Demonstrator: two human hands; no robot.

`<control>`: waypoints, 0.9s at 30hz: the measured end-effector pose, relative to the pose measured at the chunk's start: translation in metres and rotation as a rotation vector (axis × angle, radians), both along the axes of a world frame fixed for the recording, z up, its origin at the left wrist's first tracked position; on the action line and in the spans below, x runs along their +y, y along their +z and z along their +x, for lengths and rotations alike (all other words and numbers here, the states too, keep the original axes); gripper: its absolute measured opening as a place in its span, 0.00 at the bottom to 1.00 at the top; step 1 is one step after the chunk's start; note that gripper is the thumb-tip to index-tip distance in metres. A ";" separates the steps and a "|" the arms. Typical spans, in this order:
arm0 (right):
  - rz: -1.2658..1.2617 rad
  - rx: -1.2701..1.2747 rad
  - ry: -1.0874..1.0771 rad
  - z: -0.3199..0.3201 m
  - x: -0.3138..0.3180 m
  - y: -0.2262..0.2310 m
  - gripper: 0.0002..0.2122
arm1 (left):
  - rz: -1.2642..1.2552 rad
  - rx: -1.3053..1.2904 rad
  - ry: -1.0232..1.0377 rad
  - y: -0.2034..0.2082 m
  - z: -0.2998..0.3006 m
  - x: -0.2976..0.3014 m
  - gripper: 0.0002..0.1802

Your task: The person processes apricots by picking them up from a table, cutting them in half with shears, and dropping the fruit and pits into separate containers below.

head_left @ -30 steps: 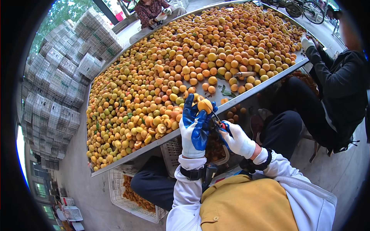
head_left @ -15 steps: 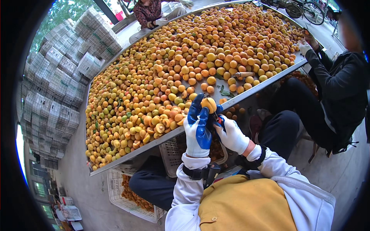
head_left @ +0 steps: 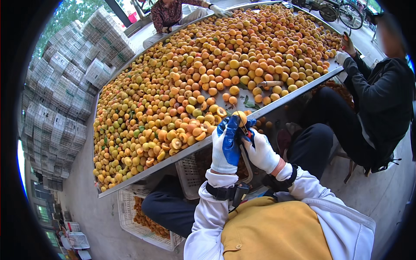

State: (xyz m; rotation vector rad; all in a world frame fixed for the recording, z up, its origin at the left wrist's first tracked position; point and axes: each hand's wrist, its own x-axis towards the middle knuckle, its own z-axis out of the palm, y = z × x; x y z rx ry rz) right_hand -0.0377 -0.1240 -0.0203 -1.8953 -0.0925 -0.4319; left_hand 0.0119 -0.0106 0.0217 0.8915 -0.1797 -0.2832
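Note:
An orange-yellow apricot (head_left: 239, 116) is gripped by the fingers of my left hand (head_left: 227, 149), in a white glove with a blue coated palm, just off the table's near edge. My right hand (head_left: 262, 153), also gloved, is closed around a small cutting tool (head_left: 248, 134) with red on its handle. Its dark blade reaches up to the apricot; how deep it sits in the fruit I cannot tell. Close beyond my left hand, a cut apricot half (head_left: 221, 112) lies cut side up at the front of the heap of apricots (head_left: 169, 99).
The metal-edged table (head_left: 173, 159) slopes across in front of me. A wooden-handled knife (head_left: 271, 83) lies on it near some leaves. Below stands a white crate (head_left: 125, 212) with orange pieces. Co-workers sit at the right (head_left: 377, 99) and far side (head_left: 167, 15). Stacked crates (head_left: 56, 104) rise at left.
My left fingers have lowered around the apricot, which has turned in their hold. Another cut half now lies on the heap near my left hand. The far co-worker's gloved hand has reached onto the fruit.

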 end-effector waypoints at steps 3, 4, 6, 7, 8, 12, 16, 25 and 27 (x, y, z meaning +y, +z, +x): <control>0.047 0.009 0.024 0.000 -0.001 -0.010 0.07 | 0.067 0.045 -0.025 -0.005 0.004 0.001 0.16; 0.088 0.000 0.049 0.001 -0.002 -0.016 0.07 | 0.066 0.045 -0.028 -0.005 0.005 -0.002 0.16; 0.073 0.035 0.064 -0.001 -0.001 -0.019 0.07 | 0.198 0.001 0.081 -0.004 0.009 -0.004 0.15; 0.191 0.110 0.120 -0.002 -0.001 -0.019 0.08 | 0.225 -0.007 0.085 -0.003 0.009 -0.003 0.15; 0.309 0.184 0.178 -0.002 -0.001 -0.018 0.09 | 0.225 -0.008 0.086 -0.004 0.010 -0.001 0.15; 1.171 0.665 0.609 -0.006 -0.017 -0.005 0.14 | 0.213 -0.017 0.024 -0.009 0.011 0.005 0.15; 1.272 0.594 0.738 -0.008 -0.014 -0.008 0.15 | 0.153 -0.011 -0.016 -0.014 0.010 0.006 0.16; 0.837 0.307 0.192 0.002 -0.038 0.012 0.14 | 0.613 -0.558 0.205 -0.025 0.004 0.015 0.17; 0.709 0.265 0.172 0.004 -0.036 0.017 0.16 | 0.898 -0.871 0.213 -0.013 -0.005 0.014 0.23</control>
